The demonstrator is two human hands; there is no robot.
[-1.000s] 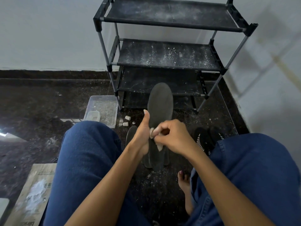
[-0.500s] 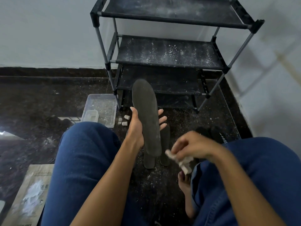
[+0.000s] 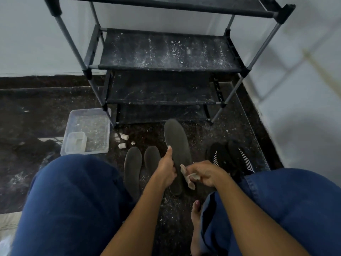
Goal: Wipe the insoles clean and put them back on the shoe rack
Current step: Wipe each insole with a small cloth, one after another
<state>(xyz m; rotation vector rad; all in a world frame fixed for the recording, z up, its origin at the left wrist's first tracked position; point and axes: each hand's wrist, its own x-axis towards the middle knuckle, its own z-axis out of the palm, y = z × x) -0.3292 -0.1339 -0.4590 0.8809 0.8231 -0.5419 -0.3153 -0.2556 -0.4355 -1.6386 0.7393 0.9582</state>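
Nearest, item one: the held insole [image 3: 178, 154], the reference for all entries below. Dark grey, long axis running from its heel end close to the person out to its toe end toward the rack, tilted a little left of straight ahead.

Left hand [image 3: 166, 169]: clasped on the insole's left edge at its near half, thumb laid up along that edge, other fingers hidden behind.

Right hand [image 3: 204, 175]: just right of the insole's near end, clenched around a pale crumpled wipe [image 3: 187, 177]. The wipe's leading fold touches or all but touches the insole's right edge; contact cannot be told for certain. This hand is the nearer to the unwiped length, which lies ahead of it along the axis; judged next move is a stroke outward, heel to toe.

Two more insoles [image 3: 132, 169], [image 3: 152, 158]: flat on the floor just left of the held one, side by side, axes roughly parallel to it.

Black shoes [image 3: 230, 156]: on the floor right of the held insole, apart from it.

Clear plastic tray [image 3: 88, 132]: farther left, beyond the floor insoles.

Shoe rack [image 3: 166, 50]: beyond the held insole's toe end, straight ahead, shelves dusted white and bearing no insoles. Return to it judged not yet begun.
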